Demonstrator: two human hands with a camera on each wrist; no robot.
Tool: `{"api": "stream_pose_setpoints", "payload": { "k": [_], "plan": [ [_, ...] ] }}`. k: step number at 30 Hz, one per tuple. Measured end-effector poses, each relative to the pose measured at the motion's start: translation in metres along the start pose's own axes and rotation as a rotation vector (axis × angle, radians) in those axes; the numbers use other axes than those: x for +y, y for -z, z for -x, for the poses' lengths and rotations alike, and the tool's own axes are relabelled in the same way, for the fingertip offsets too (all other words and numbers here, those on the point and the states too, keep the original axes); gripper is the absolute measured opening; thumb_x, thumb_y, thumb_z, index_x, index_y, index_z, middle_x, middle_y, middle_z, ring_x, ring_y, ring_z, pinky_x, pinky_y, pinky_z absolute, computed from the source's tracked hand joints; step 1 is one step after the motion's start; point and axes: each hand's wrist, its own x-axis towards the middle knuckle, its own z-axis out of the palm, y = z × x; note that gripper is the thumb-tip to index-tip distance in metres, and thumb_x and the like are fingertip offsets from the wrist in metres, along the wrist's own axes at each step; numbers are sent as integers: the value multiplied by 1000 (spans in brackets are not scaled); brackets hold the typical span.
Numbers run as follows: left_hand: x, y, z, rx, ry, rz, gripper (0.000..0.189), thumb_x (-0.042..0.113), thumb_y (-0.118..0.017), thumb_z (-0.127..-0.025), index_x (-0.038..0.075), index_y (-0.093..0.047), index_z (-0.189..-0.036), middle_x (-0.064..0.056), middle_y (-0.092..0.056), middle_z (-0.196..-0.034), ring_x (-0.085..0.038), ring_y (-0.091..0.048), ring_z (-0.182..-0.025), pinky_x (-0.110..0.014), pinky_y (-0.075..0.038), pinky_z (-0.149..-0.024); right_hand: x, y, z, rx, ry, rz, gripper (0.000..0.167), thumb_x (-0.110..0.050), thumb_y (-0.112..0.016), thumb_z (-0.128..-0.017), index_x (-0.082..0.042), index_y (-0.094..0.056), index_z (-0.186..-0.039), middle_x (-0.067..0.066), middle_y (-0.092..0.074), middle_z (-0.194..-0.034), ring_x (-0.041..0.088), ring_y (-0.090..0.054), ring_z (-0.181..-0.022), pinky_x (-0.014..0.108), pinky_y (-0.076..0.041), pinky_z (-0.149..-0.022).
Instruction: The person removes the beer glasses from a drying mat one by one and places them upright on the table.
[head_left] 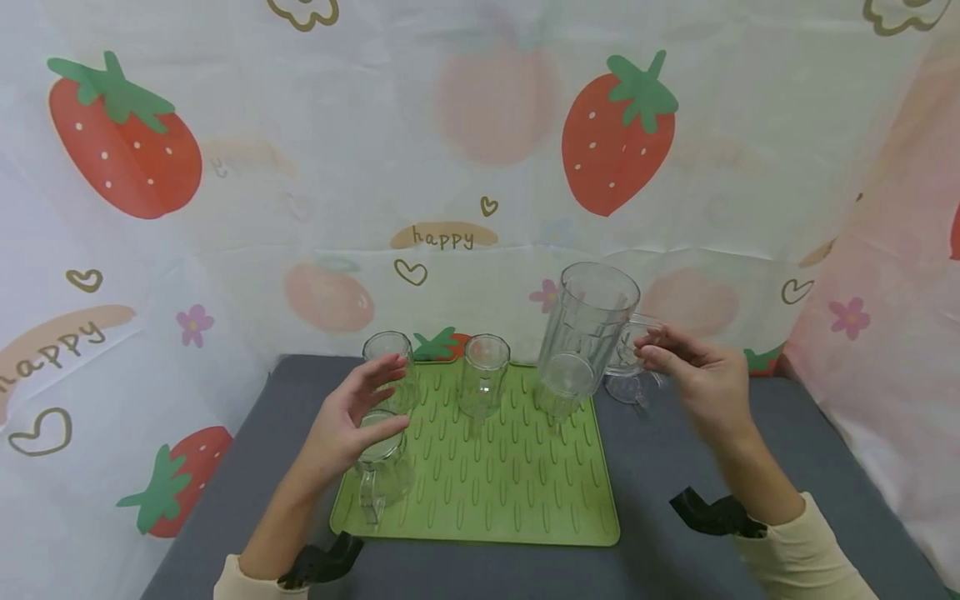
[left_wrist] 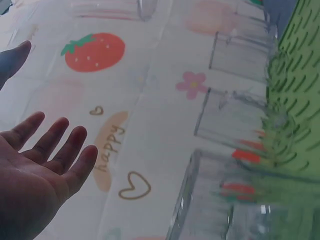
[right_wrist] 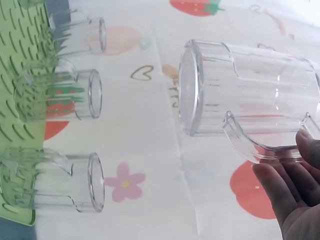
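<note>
A clear glass mug point(head_left: 588, 321) hangs in the air over the back right of the green mat point(head_left: 517, 500), mouth up and leaning right. My right hand point(head_left: 708, 379) pinches its handle point(right_wrist: 265, 150) between thumb and fingers. Base down, the same mug point(right_wrist: 250, 90) fills the right wrist view. On the left, my left hand point(head_left: 348, 425) floats with fingers spread, holding nothing, above the front left mug point(head_left: 386, 475). Behind that hand stands another mug point(head_left: 390, 367), partly covered. A further mug point(head_left: 485, 379) is at back centre. These standing mugs appear upside down.
A third back-row mug point(right_wrist: 62, 180) stands toward the mat's right edge. More clear glass point(head_left: 636, 387) shows behind the held mug, its outline hard to tell. Grey cloth point(head_left: 675, 533) surrounds the mat; a strawberry-print curtain point(head_left: 360, 150) rises behind.
</note>
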Motion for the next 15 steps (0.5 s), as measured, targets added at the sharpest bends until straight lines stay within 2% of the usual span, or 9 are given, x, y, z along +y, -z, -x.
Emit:
{"api": "stream_pose_setpoints", "payload": {
  "k": [6,15],
  "plan": [
    [-8,14,10,41,27,-59,71,-7,-70,-83,9,-41,-147,10,-51,-140,-2,-48,-129,-14,-41,-104,-2,6,-5,46,9,-23,23,14,-66,-84,-2,-75,-98,-2,-76,-84,8,-73,-77,20,-58,-67],
    [-19,30,24,119,34,-115,70,-10,-70,-82,-2,-39,-145,20,-50,-135,2,-49,-126,-10,-41,-101,-4,13,-9,113,7,-27,22,15,-65,-83,0,-75,-95,-1,-76,-82,9,-74,-75,21,-59,-67]
  ]
}}
